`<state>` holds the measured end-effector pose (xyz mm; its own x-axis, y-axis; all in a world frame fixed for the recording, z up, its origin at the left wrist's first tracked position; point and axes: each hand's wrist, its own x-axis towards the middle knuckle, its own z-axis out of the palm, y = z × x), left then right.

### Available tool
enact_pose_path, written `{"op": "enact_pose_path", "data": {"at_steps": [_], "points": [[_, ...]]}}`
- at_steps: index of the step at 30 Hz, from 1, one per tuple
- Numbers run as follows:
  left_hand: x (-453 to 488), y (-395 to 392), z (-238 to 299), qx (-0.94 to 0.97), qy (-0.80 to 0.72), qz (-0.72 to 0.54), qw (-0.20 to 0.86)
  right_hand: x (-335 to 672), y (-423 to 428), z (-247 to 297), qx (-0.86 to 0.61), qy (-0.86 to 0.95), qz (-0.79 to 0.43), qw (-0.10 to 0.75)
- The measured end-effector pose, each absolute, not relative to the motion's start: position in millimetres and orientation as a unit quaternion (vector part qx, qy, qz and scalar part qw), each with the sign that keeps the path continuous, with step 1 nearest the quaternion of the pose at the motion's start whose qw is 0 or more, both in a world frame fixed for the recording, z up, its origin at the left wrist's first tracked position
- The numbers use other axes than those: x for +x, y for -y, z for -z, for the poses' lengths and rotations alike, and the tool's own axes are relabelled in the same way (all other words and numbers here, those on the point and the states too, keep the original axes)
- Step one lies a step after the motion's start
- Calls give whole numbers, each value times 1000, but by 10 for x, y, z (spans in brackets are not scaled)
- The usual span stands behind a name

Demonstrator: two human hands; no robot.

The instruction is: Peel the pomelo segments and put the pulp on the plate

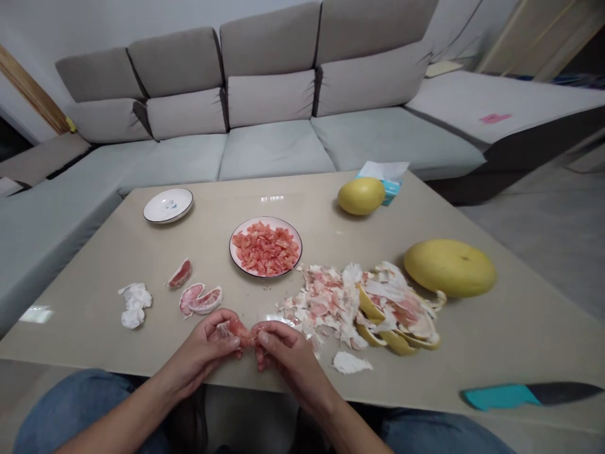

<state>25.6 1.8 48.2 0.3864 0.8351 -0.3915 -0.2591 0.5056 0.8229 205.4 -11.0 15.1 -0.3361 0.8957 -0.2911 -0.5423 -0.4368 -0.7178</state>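
The person's left hand (208, 350) pinches a red piece of fruit (240, 331) between thumb and fingers. The right hand (289, 353) pinches its other end, so both grips are closed tight. The piece is up over the near side of the table (94, 271), closer than the plate (289, 225) of red bits (265, 249).

The fruit looks soft, so a hard pull could squash it or make it drip. Wet fingers could let it slip and drop. A bump from the right arm could spread the messy pile of peel (331, 302). The knife (501, 396) lies near the edge, so a knock could send it down.

The table is tan and shiny. A long gray sofa (269, 148) stands behind it, against a pale wall (108, 22).
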Motion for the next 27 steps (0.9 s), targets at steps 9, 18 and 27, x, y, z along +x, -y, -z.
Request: {"op": "enact_pose_path", "data": {"at_steps": [9,18,27], "points": [[305,36,-429,257,-389,-389,795,1954,152,-97,-294,149,-790,517],[285,41,-409,259,-370,-389,803,1957,128,-79,-263,40,-819,509],[242,-31,-451,248,-335,-394,819,2151,38,-163,-265,98,-801,528]]}}
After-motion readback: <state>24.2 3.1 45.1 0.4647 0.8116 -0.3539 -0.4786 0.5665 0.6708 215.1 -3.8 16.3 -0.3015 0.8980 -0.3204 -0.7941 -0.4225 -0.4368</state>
